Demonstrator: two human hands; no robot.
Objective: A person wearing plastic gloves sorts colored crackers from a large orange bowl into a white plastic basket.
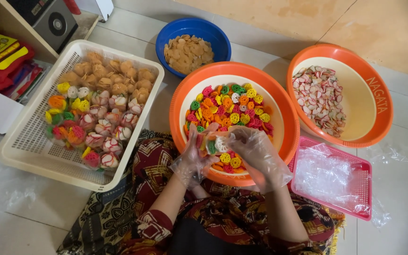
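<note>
Over the near rim of an orange basin [180,101] full of multicoloured flower-shaped crackers [230,109], two hands in clear plastic gloves meet. Left hand [193,158] and right hand [257,153] each have their grip closed around a small clear bag of crackers [215,144], held between them. To the left, a white basket [27,141] holds filled bags. To the right sits a pink tray [362,189] of empty plastic bags, all on the tiled floor [402,189].
</note>
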